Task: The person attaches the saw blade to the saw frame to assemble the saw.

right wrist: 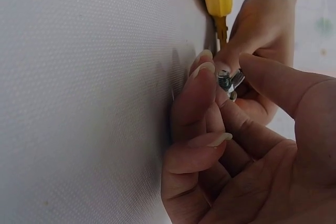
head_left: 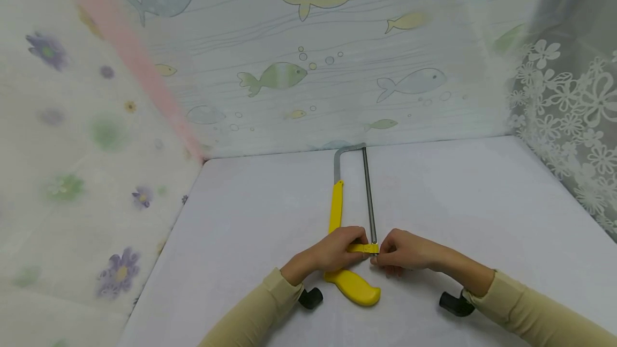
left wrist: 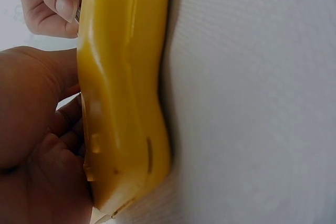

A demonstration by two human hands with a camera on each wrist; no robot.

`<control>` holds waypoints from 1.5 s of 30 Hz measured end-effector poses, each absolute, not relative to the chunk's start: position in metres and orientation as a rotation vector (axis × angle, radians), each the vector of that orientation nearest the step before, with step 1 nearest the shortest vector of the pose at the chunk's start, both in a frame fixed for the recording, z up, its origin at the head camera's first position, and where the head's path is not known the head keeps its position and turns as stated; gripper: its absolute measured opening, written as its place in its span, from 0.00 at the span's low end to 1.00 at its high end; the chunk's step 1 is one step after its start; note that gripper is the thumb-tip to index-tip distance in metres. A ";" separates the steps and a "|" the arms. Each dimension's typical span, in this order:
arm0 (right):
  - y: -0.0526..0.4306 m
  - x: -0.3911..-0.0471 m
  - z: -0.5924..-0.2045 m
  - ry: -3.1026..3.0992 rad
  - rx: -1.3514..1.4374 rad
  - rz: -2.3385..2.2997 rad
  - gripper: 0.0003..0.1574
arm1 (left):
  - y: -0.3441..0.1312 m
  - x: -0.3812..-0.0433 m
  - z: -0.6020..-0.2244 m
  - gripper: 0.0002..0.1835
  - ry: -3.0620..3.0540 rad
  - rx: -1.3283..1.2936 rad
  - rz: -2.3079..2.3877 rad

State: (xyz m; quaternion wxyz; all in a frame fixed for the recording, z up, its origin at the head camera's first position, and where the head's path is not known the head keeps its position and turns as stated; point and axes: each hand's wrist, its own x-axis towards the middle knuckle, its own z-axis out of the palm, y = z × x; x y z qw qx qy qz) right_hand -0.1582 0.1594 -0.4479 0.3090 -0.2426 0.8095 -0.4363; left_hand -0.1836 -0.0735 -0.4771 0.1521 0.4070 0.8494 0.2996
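The saw [head_left: 336, 208] points lengthwise away from me; at its blade's [head_left: 369, 197] near end, my left fingers [head_left: 355, 234] grip the crossbar [head_left: 363, 248], my right fingers [head_left: 387, 259], nearer the screw [right wrist: 224, 81], pinch it.

In the head view, we find part of the hacksaw [head_left: 336, 208] frame concealed behind the left hand [head_left: 324, 250]. We cannot resolve any teeth on the blade [head_left: 369, 191] at this size. Picture edges cut off both sleeves [head_left: 250, 312]. In the right wrist view, the right hand [right wrist: 252, 156] partly masks the threaded screw [right wrist: 224, 81]. The left wrist view's top edge crops the hacksaw.
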 end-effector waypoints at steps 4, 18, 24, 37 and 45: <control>0.160 -0.159 -0.450 2.140 -0.648 -1.152 0.22 | -0.074 -0.183 -0.476 0.05 2.442 1.176 0.859; 0.162 -0.158 -0.449 2.166 -0.597 -1.138 0.18 | -0.073 -0.184 -0.478 0.04 2.432 1.142 0.866; 0.168 -0.158 -0.451 2.169 -0.583 -1.135 0.14 | -0.074 -0.184 -0.479 0.05 2.442 1.142 0.846; 0.167 -0.159 -0.451 2.161 -0.678 -1.143 0.08 | -0.074 -0.185 -0.478 0.05 2.444 1.154 0.837; 0.162 -0.158 -0.451 2.145 -0.656 -1.130 0.22 | -0.074 -0.185 -0.479 0.05 2.433 1.160 0.850</control>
